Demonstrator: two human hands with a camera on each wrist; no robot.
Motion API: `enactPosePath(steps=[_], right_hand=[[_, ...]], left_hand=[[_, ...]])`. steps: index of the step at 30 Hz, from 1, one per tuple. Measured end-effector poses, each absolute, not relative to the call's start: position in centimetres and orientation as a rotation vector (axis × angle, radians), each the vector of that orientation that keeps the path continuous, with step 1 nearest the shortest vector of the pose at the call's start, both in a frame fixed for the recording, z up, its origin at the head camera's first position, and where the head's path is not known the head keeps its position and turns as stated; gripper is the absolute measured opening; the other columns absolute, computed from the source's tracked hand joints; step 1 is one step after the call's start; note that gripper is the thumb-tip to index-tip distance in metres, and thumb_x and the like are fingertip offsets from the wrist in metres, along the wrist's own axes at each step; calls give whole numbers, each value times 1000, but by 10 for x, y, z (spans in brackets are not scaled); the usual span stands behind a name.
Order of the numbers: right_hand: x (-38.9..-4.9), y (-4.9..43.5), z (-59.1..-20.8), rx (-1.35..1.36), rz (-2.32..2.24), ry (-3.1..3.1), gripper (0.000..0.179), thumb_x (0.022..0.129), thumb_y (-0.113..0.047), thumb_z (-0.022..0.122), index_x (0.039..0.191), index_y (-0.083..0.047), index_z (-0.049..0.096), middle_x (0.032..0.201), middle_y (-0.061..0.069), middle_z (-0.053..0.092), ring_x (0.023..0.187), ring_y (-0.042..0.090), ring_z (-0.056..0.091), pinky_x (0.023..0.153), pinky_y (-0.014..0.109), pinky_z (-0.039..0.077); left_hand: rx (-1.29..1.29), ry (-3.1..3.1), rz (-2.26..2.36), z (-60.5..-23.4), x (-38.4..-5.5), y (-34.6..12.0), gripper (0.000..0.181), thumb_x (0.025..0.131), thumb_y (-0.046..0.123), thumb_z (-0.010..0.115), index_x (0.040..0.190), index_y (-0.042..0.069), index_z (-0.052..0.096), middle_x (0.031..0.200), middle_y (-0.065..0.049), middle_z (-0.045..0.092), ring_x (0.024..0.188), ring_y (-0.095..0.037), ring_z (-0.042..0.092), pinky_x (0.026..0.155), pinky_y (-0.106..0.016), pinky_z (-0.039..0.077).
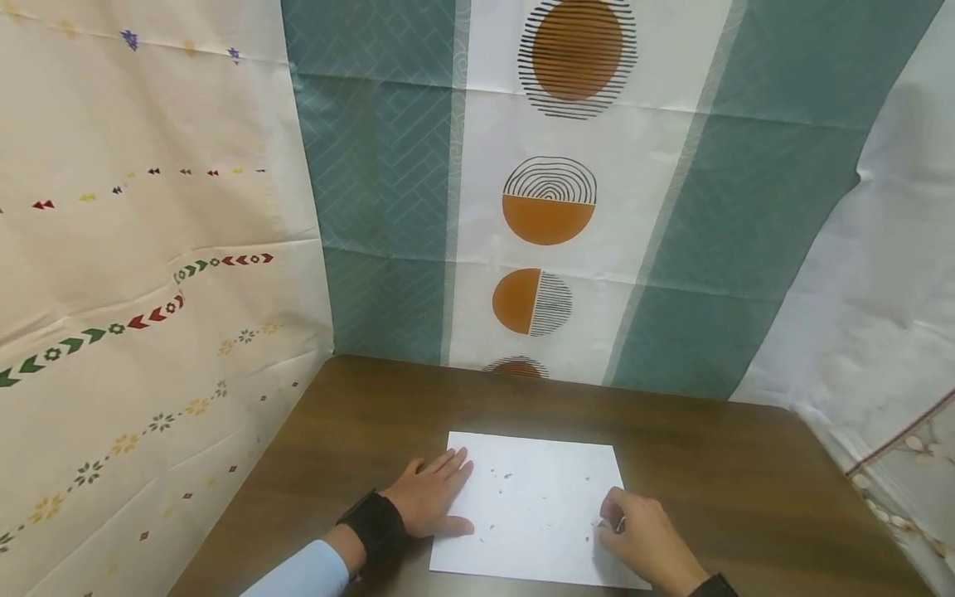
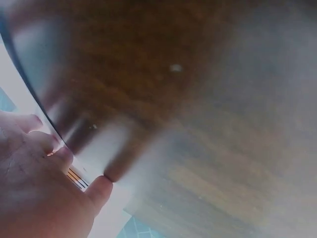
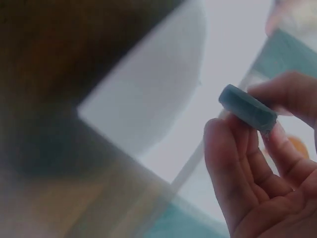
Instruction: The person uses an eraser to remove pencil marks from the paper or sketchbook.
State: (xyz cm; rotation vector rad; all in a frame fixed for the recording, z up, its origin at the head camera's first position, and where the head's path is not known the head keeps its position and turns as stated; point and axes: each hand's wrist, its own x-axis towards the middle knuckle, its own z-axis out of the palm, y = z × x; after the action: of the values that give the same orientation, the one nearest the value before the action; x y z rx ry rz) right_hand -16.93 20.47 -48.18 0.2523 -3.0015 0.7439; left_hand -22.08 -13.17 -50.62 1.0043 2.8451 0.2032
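Observation:
A white sheet of paper [image 1: 537, 514] lies on the brown table, with several small dark crumbs [image 1: 508, 476] scattered over it. My left hand [image 1: 429, 497] rests with fingers spread on the sheet's left edge; the left wrist view shows its thumb and fingertips [image 2: 101, 191] against the surface. At the sheet's right side, my right hand [image 1: 643, 535] pinches a small blue-grey eraser [image 3: 247, 108] between thumb and fingers. In the head view the fingers mostly hide the eraser. Whether it touches the paper, I cannot tell.
The brown wooden table [image 1: 716, 464] extends on all visible sides of the sheet. Behind it hangs a green and white curtain [image 1: 388, 207] with orange circles. A cream patterned cloth [image 1: 149, 290] covers the left side, a white cloth [image 1: 880, 315] the right.

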Motion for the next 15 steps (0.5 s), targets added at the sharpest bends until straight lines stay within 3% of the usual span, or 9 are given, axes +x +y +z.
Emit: enactPosePath(steps=[7, 15], right_hand=[[-175, 237, -464, 193, 891, -2904, 13, 77, -14, 72, 88, -14, 65, 76, -7, 60, 69, 10, 53, 59, 30, 49], [-178, 269, -467, 78, 957, -2877, 19, 78, -24, 73, 91, -13, 66, 83, -2, 64, 77, 13, 57, 63, 35, 51]], left_hand=[[1000, 2847, 223, -514, -226, -131, 90, 81, 71, 44, 146, 10, 28, 153, -9, 19, 136, -26, 13, 98, -68, 22], [986, 2821, 231, -500, -220, -132, 90, 81, 71, 43, 146, 10, 28, 153, -10, 19, 136, -27, 14, 98, -67, 22]])
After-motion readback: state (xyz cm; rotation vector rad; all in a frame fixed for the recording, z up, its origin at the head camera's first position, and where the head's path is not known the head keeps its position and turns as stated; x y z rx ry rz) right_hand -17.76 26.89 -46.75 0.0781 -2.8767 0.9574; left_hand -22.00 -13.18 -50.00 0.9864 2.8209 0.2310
